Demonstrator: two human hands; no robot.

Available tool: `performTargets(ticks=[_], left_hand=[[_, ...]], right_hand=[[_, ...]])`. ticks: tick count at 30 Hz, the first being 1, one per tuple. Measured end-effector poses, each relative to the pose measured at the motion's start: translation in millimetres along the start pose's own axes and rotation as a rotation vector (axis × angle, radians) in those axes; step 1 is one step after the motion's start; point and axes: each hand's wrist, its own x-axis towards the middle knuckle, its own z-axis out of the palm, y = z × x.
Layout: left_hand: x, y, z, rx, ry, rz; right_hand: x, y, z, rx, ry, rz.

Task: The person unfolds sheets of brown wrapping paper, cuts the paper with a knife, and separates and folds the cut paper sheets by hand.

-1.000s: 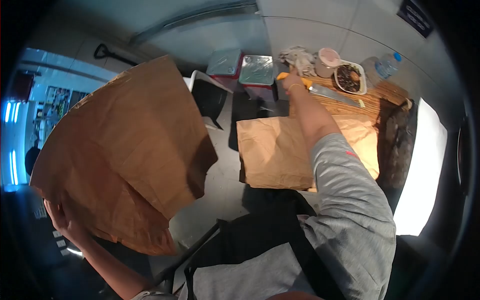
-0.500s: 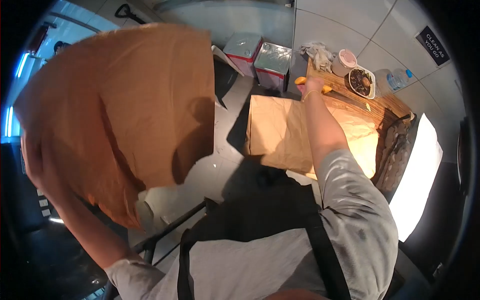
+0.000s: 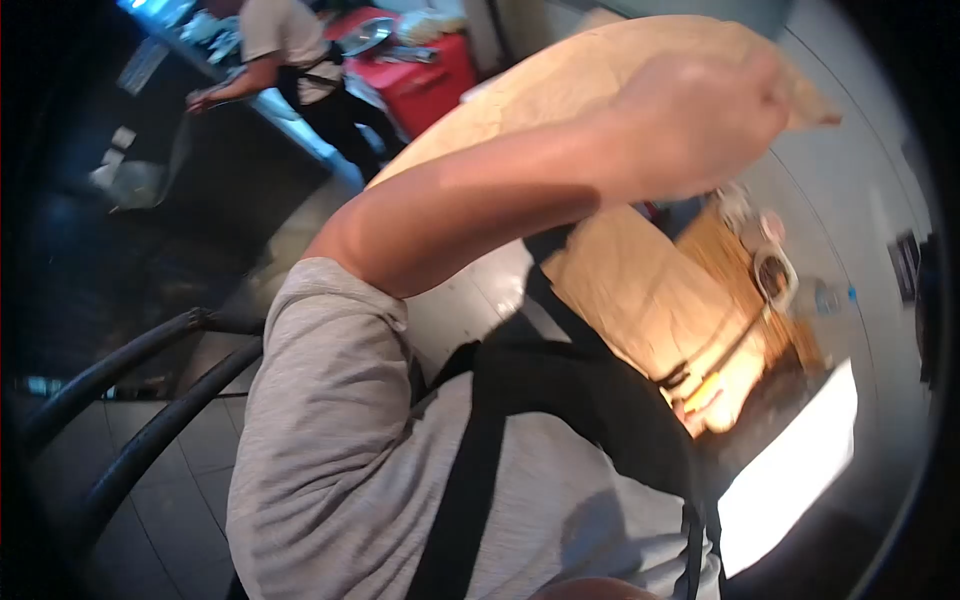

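Observation:
My left hand (image 3: 710, 115) is raised across the upper right, somewhat blurred, its fingers closed on the edge of a large brown paper sheet (image 3: 530, 105). The sheet arches behind my forearm. Lower down, my right hand (image 3: 712, 412) grips the yellow handle of a knife (image 3: 706, 388). Its long blade points up and away over more brown paper (image 3: 650, 280), which lies folded on a wooden board (image 3: 708, 240). A small dark item (image 3: 675, 377) beside the knife handle is too unclear to name.
Along the wall stand a white bowl of dark food (image 3: 775, 277), a lidded cup (image 3: 770, 226), a crumpled cloth (image 3: 735, 203) and a plastic bottle (image 3: 828, 298). A co-worker (image 3: 295, 60) stands near a red container (image 3: 425, 85). Black rails (image 3: 140, 340) cross the left side.
My left hand has swung from the far left to the upper right with the paper sheet. My right hand has drawn the knife back toward me. The view has turned, showing a co-worker.

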Motion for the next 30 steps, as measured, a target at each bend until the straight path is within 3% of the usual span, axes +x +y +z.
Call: performTargets(ticks=[1,3,7,8,11,16,22,25,26,29,30], left_hand=[[-7,37,8,-0.056,-0.206,-0.080],[-35,99,47,-0.215,-0.301,-0.060],[-121,199,137,-0.508,-0.447,-0.171],[-142,218,153,-0.536,-0.651,-0.217],[-182,259,184,-0.608,-0.598,-0.374],[-182,262,186,-0.649,-0.572,-0.566],[-188,258,189,-0.644,-0.520,-0.572],[-185,255,192,-0.653,-0.496,-0.553],[-186,254,192,-0.659,-0.498,-0.548],[-185,254,187,-0.686,-0.495,-0.533],[-184,253,186,-0.703,-0.496,-0.526]], right_hand=[[-8,12,-25,0.028,0.041,-0.013],[-15,31,-81,-0.052,0.098,0.037],[-35,-9,-125,-0.007,0.023,-0.057],[-40,-14,-144,-0.011,-0.032,-0.037],[-47,-33,-192,-0.065,-0.168,-0.007],[-43,-66,-252,-0.382,-0.252,-0.067],[-65,-127,-276,-0.888,-0.333,-0.254],[-77,-179,-274,-1.228,-0.378,-0.245],[-77,-180,-271,-1.078,-0.343,-0.329],[-84,-201,-261,-1.248,-0.309,-0.328],[-82,-202,-263,-1.263,-0.325,-0.421]])
